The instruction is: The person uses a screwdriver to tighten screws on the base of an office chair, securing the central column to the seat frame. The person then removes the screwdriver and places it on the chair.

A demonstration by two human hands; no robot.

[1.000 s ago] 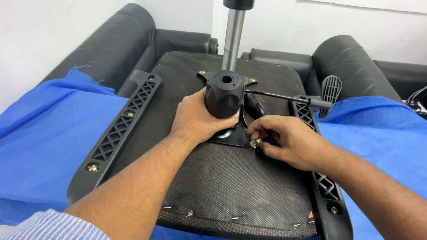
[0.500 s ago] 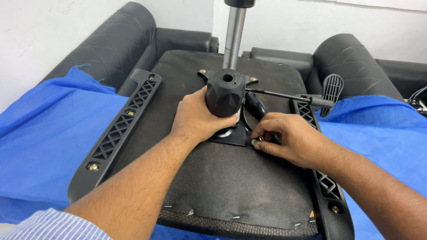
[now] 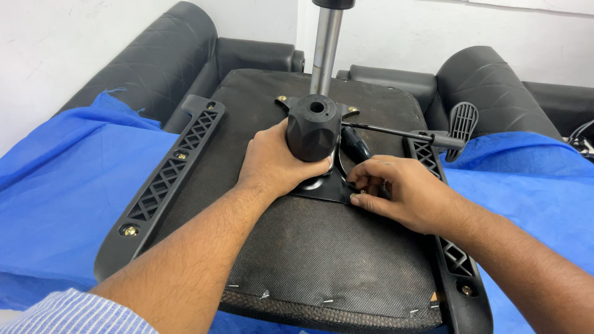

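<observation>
Since a second ago the right hand [image 3: 402,193] has slid lower on the metal mounting plate [image 3: 331,188], its fingertips now pinched narrow over a small fastener that is hidden beneath them. Left hand [image 3: 272,162] wraps its fingers around the black plastic housing [image 3: 312,127], which sits at the middle of the upturned chair seat [image 3: 309,247] below the gas cylinder [image 3: 325,49]. Steadying the housing firmly while the fastener is seated straight should stop the plate from shifting

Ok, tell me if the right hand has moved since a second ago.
Yes, slightly. The right hand has dropped lower and flatter onto the metal plate; its fingertips, earlier raised beside the black knob, now press at the plate's corner.
</observation>
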